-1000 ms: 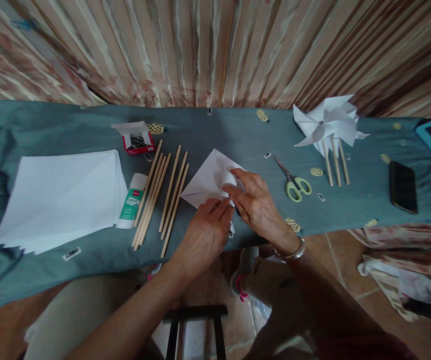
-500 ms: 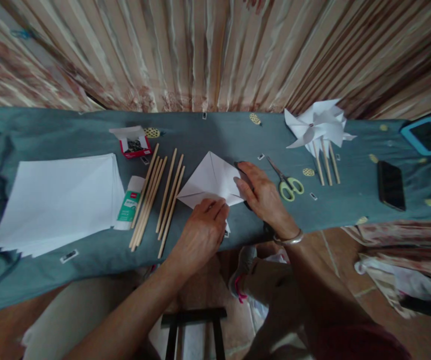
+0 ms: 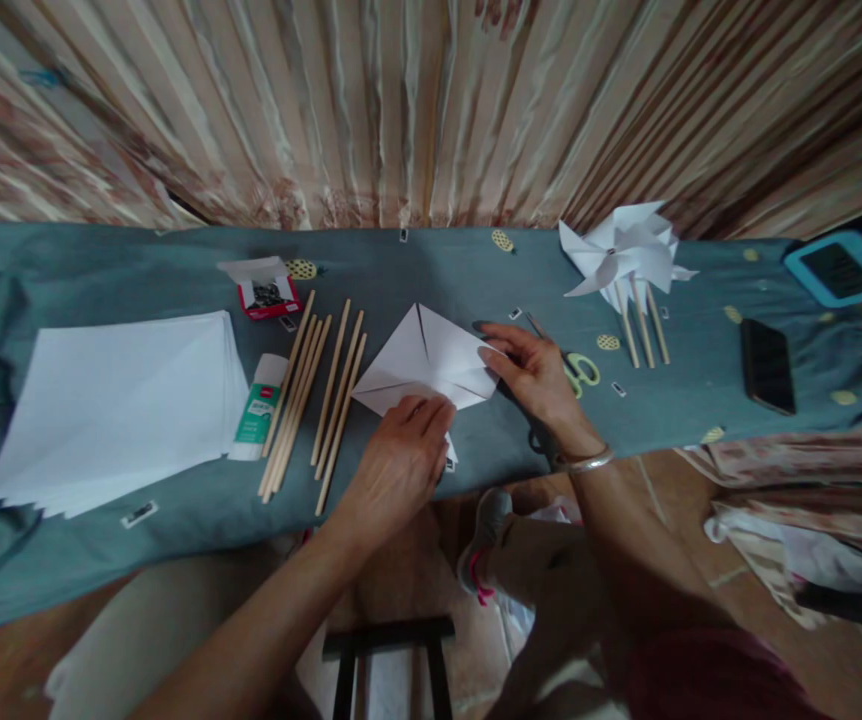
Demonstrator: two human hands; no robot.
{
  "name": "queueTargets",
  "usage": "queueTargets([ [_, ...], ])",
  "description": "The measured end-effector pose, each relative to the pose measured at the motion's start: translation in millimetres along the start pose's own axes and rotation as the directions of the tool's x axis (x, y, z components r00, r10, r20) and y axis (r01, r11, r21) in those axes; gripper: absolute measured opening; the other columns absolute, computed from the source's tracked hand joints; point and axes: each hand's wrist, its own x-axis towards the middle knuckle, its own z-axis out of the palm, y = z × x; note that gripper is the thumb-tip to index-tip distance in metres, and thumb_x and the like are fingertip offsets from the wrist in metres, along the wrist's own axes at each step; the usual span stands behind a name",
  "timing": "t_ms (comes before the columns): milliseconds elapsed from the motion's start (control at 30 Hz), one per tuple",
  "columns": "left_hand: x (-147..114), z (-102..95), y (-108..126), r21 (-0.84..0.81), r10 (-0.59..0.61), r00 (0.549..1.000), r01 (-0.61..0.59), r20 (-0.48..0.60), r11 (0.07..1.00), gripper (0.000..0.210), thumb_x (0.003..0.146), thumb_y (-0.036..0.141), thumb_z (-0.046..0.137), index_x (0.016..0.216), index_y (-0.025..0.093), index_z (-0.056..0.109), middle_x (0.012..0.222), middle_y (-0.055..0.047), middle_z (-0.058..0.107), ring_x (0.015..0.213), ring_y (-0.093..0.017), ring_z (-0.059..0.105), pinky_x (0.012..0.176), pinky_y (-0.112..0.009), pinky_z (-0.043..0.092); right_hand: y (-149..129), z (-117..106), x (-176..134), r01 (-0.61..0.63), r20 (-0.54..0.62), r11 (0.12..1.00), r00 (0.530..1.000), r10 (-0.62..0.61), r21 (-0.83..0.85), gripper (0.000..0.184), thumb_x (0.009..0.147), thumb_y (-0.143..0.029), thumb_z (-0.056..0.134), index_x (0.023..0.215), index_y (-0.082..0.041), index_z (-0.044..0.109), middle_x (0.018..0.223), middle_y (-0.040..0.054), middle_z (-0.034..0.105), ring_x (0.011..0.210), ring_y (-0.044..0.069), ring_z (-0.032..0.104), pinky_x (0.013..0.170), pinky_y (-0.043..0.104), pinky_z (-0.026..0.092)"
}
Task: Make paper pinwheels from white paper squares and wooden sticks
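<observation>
A white square of paper point(image 3: 450, 340) lies turned corner-up on the cloth, with dark slit lines running in from its corners toward the middle. My left hand point(image 3: 405, 450) rests on its near part, fingers bent together and closed at the paper's near edge, hiding the near corner. At the right corner my right hand point(image 3: 540, 385) pinches the paper between thumb and fingers. Just beyond that hand are scissors point(image 3: 582, 370) with green handles, partly covered by it.
Left of the paper lie several wooden sticks point(image 3: 300, 400), a glue stick point(image 3: 258, 410), a stack of white paper point(image 3: 123, 400) and an open red box point(image 3: 270, 290). To the right are paper pinwheels point(image 3: 626, 250) on sticks, a phone point(image 3: 768, 365) and a blue-framed device point(image 3: 842, 270).
My right hand has shifted slightly right and now pinches the paper's right corner. The slit at the far corner shows wider. My left hand stays nearly in place.
</observation>
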Motion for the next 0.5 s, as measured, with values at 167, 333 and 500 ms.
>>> queueTargets([
  [167,-3.6,-0.5,-2.9,0.010,0.023,0.998,-0.023,-0.061,1.000,0.035,0.090,0.014,0.050,0.124,0.006,0.054,0.125,-0.015,0.063,0.112,-0.028,0.055,0.099,-0.045,0.049,8.3,0.7,-2.2,-0.045,-0.057,0.994,0.997,0.051,0.095,0.038,0.076,-0.036,0.067,0.109,-0.017,0.067,0.082,0.0035,0.073,0.069,0.017,0.065,0.064,0.031,0.053],
  [333,-8.7,-3.6,-10.8,-0.018,-0.034,0.991,0.032,-0.127,0.999,0.038,0.092,0.017,0.048,0.129,0.011,0.051,0.133,-0.015,0.058,0.121,-0.029,0.051,0.104,-0.050,0.046,14.9,-5.5,-5.5,-0.069,-0.182,0.977,0.977,0.107,0.202,0.034,0.074,-0.034,0.070,0.104,-0.019,0.068,0.072,-0.0001,0.069,0.060,0.014,0.060,0.060,0.030,0.050],
  [500,-14.7,-2.3,-16.3,-0.140,-0.134,0.974,0.109,-0.185,0.984,0.048,0.091,0.022,0.051,0.138,0.018,0.041,0.145,-0.016,0.045,0.134,-0.029,0.043,0.109,-0.052,0.041,17.6,-10.2,-11.7,-0.101,-0.209,0.957,0.964,0.161,0.274,0.032,0.072,-0.035,0.072,0.101,-0.021,0.068,0.073,0.0000,0.068,0.061,0.014,0.061,0.063,0.032,0.052],
])
